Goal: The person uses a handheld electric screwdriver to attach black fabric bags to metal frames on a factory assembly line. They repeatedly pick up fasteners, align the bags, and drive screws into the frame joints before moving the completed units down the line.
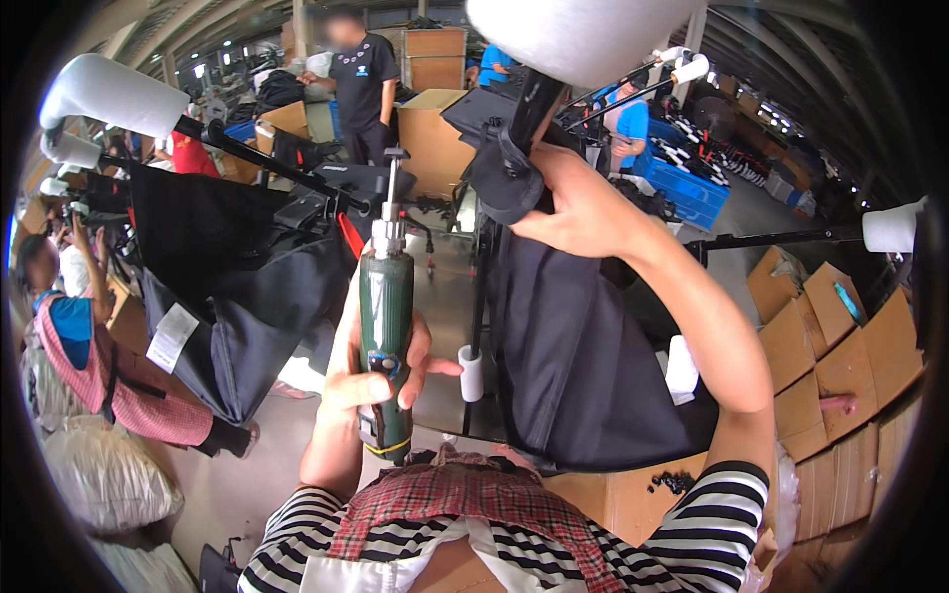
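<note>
My left hand [341, 395] is wrapped round a dark green electric screwdriver [386, 306], which points upward with its metal bit away from me. The thumb rests near a button on its body. Higher up on the right, my right hand [593, 212] grips a black plastic joint [509, 188] on a folding frame; some of its fingers are hidden behind the part. Dark fabric [583, 366] hangs from this frame, and a white foam-wrapped handle [583, 35] rises above it. The screwdriver's tip is apart from the joint.
To the left stands a similar frame with black fabric [237, 267] and a foam-wrapped handle [119, 94]. Cardboard boxes [840, 385] fill the right side. A person in a checked apron [148, 395] is at the left, another in a dark shirt [366, 89] beyond. Farther back is a blue crate [687, 193].
</note>
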A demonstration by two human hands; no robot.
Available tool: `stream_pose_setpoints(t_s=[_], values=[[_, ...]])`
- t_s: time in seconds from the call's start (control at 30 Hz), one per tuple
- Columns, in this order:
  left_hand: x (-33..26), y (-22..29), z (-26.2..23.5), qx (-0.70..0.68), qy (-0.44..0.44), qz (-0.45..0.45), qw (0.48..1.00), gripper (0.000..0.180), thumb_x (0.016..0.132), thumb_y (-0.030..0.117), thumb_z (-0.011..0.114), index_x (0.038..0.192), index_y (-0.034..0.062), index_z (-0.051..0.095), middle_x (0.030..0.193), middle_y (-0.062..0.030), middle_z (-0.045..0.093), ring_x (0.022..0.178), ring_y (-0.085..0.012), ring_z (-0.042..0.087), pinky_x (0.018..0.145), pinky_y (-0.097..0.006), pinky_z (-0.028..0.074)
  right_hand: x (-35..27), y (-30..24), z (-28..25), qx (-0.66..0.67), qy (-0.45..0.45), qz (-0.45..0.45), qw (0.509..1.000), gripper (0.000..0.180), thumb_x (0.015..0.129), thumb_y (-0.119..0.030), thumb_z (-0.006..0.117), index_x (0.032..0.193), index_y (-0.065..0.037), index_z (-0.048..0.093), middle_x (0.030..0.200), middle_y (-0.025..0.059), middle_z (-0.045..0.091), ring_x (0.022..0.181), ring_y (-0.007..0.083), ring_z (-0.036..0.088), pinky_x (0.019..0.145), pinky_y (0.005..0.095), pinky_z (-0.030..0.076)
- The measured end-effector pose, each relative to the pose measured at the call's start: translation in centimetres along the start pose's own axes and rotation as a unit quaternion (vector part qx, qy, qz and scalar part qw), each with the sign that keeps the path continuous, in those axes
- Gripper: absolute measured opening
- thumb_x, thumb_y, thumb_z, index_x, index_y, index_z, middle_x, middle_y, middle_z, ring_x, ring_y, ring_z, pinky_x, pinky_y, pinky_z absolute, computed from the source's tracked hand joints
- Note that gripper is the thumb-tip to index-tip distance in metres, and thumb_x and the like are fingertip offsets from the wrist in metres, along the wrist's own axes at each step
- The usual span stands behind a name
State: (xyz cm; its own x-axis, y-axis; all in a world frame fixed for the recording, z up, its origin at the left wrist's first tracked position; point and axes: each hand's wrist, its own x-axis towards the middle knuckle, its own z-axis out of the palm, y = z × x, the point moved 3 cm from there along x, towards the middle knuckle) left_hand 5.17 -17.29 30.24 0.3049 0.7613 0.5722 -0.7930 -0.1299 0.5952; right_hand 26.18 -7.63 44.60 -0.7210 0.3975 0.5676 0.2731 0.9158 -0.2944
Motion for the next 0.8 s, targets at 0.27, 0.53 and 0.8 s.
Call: stream_pose_setpoints(t_s=[0.27, 0.53, 0.8], values=[[2.0, -0.3, 1.1, 0.024, 0.006, 0.033, 0.999, 0.100, 0.076, 0.014, 0.078, 0.151, 0.0063, 0.012, 0.088, -0.0163, 0.054, 0.056, -0.0215, 0.063, 0.086, -0.058, 0.058, 0.6, 0.1, 0.4, 0.014, 0.078, -0.067, 0.995, 0.026, 0.076, -0.008, 0.078, 0.094, 0.003, 0.062, 0.086, 0.0146, 0.066, 0.079, 0.0298, 0.064, 0.077, 0.0386, 0.051], [5.0, -0.2, 1.4, 0.065, -0.006, 0.099, 0.993, 0.096, 0.081, 0.015, 0.074, 0.151, 0.0050, 0.010, 0.095, -0.0188, 0.056, 0.056, -0.0199, 0.062, 0.080, -0.053, 0.061, -2.8, -1.9, 1.9, -0.218, 0.218, 0.008, 0.951, 0.013, 0.087, -0.006, 0.067, 0.091, 0.003, 0.059, 0.077, 0.0204, 0.066, 0.068, 0.0408, 0.066, 0.058, 0.0447, 0.054], [8.0, -0.2, 2.6, 0.172, 0.034, 0.127, 0.976, 0.104, 0.080, 0.019, 0.074, 0.155, 0.0090, 0.004, 0.131, -0.0332, 0.052, 0.056, -0.0171, 0.060, 0.066, -0.041, 0.061, -3.3, -2.6, 2.3, -0.155, 0.211, 0.018, 0.965, 0.008, 0.089, -0.004, 0.060, 0.092, 0.003, 0.059, 0.074, 0.0215, 0.064, 0.065, 0.0410, 0.065, 0.057, 0.0467, 0.053]])
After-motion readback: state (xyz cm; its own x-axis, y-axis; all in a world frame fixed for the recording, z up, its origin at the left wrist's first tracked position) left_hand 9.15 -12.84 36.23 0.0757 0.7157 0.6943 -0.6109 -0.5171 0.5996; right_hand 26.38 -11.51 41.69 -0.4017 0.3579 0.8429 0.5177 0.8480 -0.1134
